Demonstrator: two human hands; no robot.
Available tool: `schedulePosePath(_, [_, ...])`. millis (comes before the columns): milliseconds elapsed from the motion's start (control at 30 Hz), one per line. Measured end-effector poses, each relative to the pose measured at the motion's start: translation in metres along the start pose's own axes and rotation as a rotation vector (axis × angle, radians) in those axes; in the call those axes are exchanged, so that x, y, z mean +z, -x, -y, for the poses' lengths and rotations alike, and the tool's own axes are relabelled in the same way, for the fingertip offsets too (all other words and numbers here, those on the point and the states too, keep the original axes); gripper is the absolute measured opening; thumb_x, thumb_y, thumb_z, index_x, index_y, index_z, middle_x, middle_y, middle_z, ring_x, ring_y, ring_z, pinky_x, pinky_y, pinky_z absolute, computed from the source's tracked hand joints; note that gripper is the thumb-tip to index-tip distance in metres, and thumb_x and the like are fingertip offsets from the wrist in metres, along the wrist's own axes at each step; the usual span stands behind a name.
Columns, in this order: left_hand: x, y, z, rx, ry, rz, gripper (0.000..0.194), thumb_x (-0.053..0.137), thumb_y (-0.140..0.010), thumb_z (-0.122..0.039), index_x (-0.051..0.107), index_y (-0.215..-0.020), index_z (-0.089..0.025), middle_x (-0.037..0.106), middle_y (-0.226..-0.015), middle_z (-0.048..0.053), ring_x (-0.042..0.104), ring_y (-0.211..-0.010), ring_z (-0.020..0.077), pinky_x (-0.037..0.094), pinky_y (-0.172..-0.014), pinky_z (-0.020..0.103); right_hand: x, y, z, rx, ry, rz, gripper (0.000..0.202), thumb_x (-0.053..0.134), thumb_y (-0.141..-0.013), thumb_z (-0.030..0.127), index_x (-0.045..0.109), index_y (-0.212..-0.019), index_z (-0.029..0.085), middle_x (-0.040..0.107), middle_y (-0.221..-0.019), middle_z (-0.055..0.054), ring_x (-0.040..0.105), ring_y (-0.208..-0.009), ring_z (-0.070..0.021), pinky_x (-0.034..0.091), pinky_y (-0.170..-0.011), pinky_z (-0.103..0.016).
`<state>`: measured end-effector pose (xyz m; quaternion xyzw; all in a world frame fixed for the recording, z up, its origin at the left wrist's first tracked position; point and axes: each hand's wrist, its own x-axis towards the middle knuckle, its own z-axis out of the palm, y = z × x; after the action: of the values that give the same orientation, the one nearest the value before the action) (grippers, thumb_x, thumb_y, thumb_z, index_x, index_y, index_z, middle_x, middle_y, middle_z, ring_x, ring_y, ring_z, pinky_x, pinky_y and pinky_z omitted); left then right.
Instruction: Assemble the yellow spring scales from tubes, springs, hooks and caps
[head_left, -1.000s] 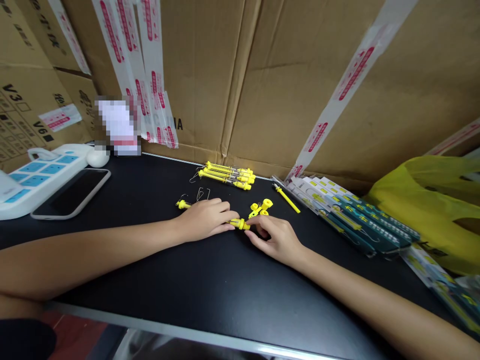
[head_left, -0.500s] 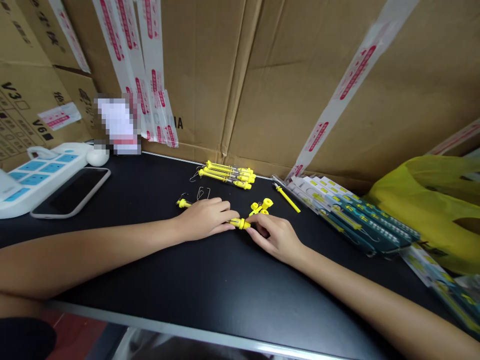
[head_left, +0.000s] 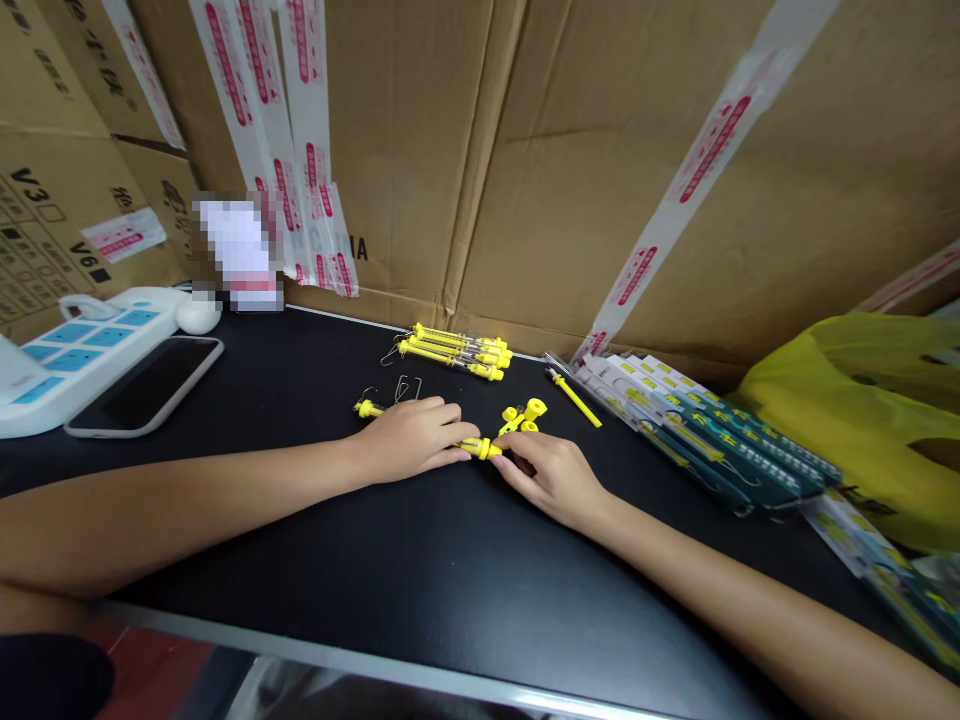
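Note:
My left hand (head_left: 416, 437) is closed over the middle of a slim yellow tool (head_left: 472, 446) and covers most of its shaft. One end, with a thin wire hook, sticks out on the left of that hand. At the other end, my right hand (head_left: 553, 475) pinches the yellow tip between thumb and forefinger. Bent metal wires (head_left: 409, 386) lie just behind my left hand. Behind my right fingertips is a small group of loose yellow plastic parts (head_left: 534, 409).
Several similar yellow tools (head_left: 454, 350) lie in a row near the cardboard wall (head_left: 390, 150). A single yellow stick (head_left: 577, 398) rests beside packaged tools (head_left: 705, 430) and a yellow bag (head_left: 840, 390). On the left are a phone (head_left: 146, 388) and a white power strip (head_left: 161, 303).
Both hands keep nearly the same place on the yellow tool. The whole view has shifted very slightly; nothing else has visibly moved.

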<state>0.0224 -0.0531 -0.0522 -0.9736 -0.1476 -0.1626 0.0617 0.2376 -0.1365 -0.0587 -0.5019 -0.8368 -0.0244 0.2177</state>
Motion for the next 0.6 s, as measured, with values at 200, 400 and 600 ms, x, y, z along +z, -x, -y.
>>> schedulePosePath(200, [-0.0002,0.0,0.0004,0.004,0.002,0.008,0.027,0.041,-0.094,-0.039,0.057,-0.109,-0.022,0.056,-0.089,0.001,0.049,-0.08,0.0161,0.038,-0.07,0.026,-0.0008,0.0021,-0.0009,-0.06,-0.071,-0.093,0.019,0.047,-0.09,0.031,0.06,-0.093,0.017,0.056,-0.06,0.0,0.051,-0.052,-0.0108,0.039,-0.055,-0.021])
schedulePosePath(400, [0.0001,-0.0003,0.0001,-0.006,0.005,0.006,0.029,0.04,-0.095,-0.039,0.056,-0.11,-0.022,0.056,-0.089,0.002,0.05,-0.08,0.016,0.038,-0.069,0.026,-0.0008,0.0023,-0.0001,-0.037,-0.055,-0.085,0.018,0.048,-0.089,0.031,0.058,-0.094,0.017,0.051,-0.058,0.003,0.049,-0.051,-0.01,0.037,-0.054,-0.02])
schedulePosePath(600, [0.0002,0.0003,-0.0002,-0.007,-0.006,0.009,0.028,0.04,-0.095,-0.039,0.057,-0.11,-0.022,0.056,-0.089,0.002,0.05,-0.08,0.0159,0.038,-0.07,0.026,-0.0007,0.0004,0.0005,0.047,-0.014,-0.005,0.02,0.046,-0.09,0.034,0.058,-0.094,0.018,0.055,-0.061,0.002,0.05,-0.052,-0.0105,0.035,-0.053,-0.021])
